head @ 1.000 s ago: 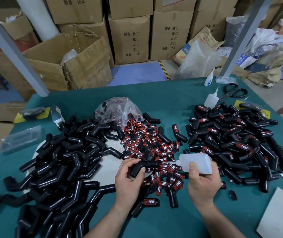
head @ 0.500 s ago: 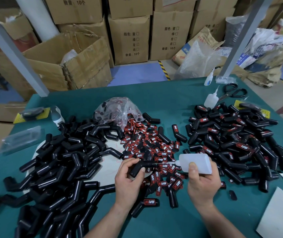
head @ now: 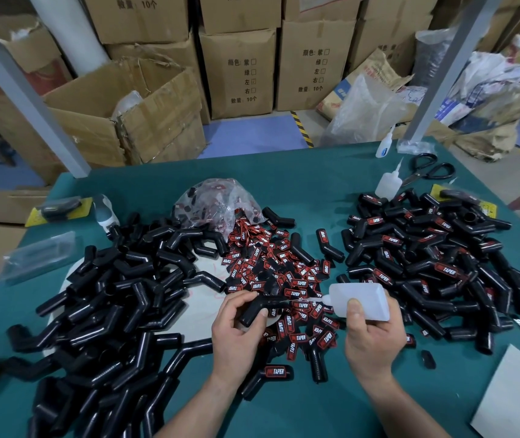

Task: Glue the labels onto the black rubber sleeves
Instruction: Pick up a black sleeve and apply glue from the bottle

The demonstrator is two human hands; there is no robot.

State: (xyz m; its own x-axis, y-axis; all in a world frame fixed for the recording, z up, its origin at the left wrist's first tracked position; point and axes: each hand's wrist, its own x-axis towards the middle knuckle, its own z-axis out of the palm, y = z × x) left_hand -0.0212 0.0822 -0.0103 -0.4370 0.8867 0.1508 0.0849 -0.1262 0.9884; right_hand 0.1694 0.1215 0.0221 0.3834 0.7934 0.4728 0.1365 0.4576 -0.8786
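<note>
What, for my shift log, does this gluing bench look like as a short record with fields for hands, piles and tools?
left hand: holds one bent black sleeve
right hand: grips the glue bottle, nozzle pointed sideways at that sleeve
unlabelled sleeves: big pile on the left of the table
labelled sleeves: pile on the right
loose labels: red-and-black heap in the middle, spilling from a clear bag
tools: second bottle and scissors, far right

Teal tabletop; glossy black sleeves left; red-and-black labels with white lettering; translucent white glue bottle; brown cartons far.
</note>
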